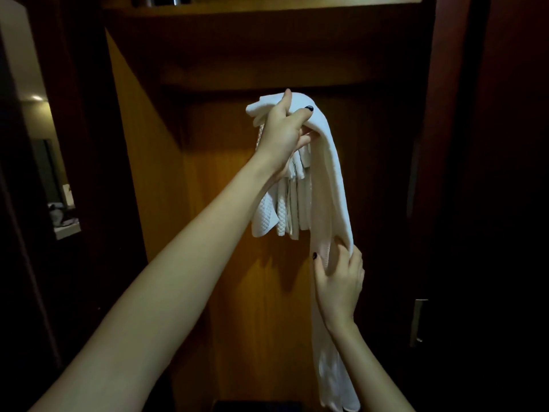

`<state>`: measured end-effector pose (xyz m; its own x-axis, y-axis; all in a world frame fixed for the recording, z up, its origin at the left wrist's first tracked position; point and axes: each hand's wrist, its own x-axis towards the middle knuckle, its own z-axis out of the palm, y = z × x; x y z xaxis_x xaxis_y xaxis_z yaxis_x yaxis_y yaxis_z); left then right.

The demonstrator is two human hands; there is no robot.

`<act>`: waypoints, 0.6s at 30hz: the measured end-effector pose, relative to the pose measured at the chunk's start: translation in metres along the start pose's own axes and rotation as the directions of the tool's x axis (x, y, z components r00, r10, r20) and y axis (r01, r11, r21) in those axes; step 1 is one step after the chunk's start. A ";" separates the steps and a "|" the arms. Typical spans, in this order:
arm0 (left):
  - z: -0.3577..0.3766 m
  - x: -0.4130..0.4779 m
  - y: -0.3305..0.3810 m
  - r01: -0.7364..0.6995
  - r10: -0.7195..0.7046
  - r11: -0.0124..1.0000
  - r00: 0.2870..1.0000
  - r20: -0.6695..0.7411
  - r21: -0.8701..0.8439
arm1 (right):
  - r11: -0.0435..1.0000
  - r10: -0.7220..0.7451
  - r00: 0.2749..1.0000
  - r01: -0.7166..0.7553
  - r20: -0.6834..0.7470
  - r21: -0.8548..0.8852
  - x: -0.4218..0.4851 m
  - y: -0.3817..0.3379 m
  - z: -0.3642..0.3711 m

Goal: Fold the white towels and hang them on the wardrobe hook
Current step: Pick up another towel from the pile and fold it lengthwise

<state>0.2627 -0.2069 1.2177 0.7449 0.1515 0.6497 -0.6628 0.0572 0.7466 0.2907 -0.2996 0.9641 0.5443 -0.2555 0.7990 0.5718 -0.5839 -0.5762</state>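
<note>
A long white towel (329,185) is held up in front of the open wooden wardrobe (255,292). My left hand (282,135) grips its bunched top, raised against the wardrobe's back panel. Shorter white waffle-weave towels (276,215) hang in folds below that hand. My right hand (338,281) pinches the long towel's hanging strip lower down, and the towel runs on past my right wrist to the bottom of the view. The hook is hidden behind the towels and my left hand.
A shelf (261,4) spans the wardrobe's top. A dark door with a metal handle (417,322) stands at the right. On the left, a dark frame borders a view into a lit room with a white counter (66,230).
</note>
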 end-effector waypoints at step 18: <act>-0.040 0.004 -0.066 0.129 -0.119 0.990 0.983 -0.139 0.058 | 0.979 -0.124 0.976 0.091 0.181 0.181 -0.003 0.034 -0.023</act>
<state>0.3060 -0.1706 1.1656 0.8010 0.2790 0.5297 -0.5560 0.0185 0.8310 0.2944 -0.3365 0.9466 0.5713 -0.0371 0.8199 0.7207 -0.4552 -0.5228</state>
